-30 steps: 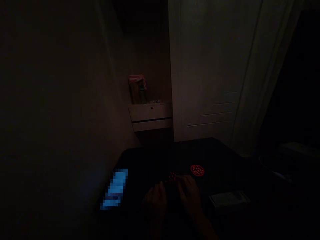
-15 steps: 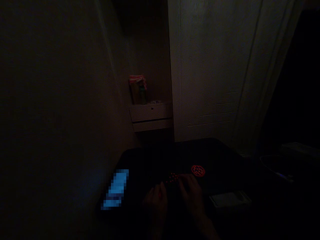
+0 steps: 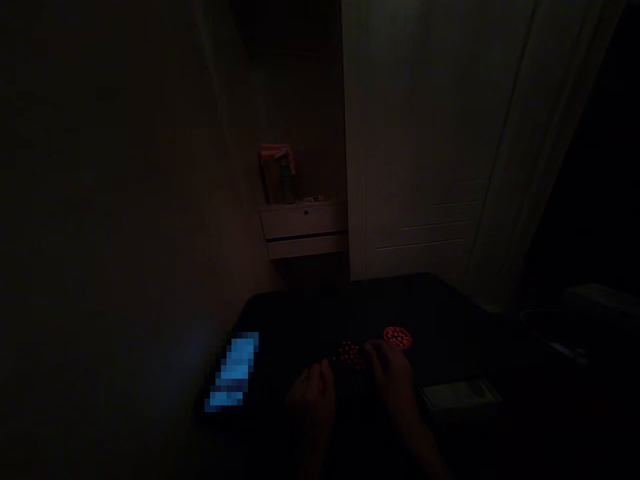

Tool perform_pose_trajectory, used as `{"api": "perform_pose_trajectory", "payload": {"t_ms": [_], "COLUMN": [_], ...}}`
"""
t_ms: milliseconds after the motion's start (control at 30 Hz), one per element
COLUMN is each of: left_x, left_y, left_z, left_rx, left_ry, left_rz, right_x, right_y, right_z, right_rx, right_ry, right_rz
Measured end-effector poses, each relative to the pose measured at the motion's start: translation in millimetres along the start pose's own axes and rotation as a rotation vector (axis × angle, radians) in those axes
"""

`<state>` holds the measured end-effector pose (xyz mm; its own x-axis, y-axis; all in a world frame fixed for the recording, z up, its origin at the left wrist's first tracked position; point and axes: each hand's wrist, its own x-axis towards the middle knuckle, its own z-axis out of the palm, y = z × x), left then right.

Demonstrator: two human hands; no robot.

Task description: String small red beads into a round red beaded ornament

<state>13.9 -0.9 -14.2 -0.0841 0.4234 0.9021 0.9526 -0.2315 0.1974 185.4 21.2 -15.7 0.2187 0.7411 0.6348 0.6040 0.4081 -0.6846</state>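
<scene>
The scene is very dark. Small red bead-like pieces (image 3: 350, 355) lie scattered on the dark tabletop (image 3: 310, 313) between my hands. Left of them, my left hand (image 3: 314, 393) is closed, thumb and fingers together; a bit of red shows at its fingers, too dim to name. My right hand (image 3: 391, 370) hovers just right of the scattered pieces, fingers bent and fingertips drawn together; whether anything is in them is hidden by the dark. Beyond the right hand sits a round red-rimmed dish (image 3: 398, 338) with more small red pieces in it.
A glowing blue screen (image 3: 234, 373) is at the table's left edge. A pale rectangular box (image 3: 460, 395) lies to the right of my right forearm. Behind the table stand a drawer unit (image 3: 306, 223) with a bag (image 3: 277, 173) on top, and a pale panelled door (image 3: 415, 147).
My right hand has drawn back to the right from the scattered red pieces, uncovering more of them. My left hand stays almost in place. The view has shifted slightly.
</scene>
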Motion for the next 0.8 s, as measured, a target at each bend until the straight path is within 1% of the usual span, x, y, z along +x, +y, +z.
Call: {"api": "perform_pose_trajectory", "payload": {"t_ms": [367,567,800], "left_x": [0.3,2.3,0.5], "left_y": [0.5,1.5,0.8], "left_z": [-0.4,-1.8,-1.7], "left_rx": [0.002,0.015,0.026], "left_ry": [-0.008,0.002,-0.017], "left_rz": [-0.001,0.005,-0.003], "right_x": [1.7,2.1,2.3], "right_y": [6.8,4.8,4.9], "right_z": [4.6,6.1,5.8], "right_rx": [-0.049,-0.079,-0.096], "right_ry": [-0.060,-0.077,-0.087], "right_rz": [-0.042,-0.069,-0.088]}}
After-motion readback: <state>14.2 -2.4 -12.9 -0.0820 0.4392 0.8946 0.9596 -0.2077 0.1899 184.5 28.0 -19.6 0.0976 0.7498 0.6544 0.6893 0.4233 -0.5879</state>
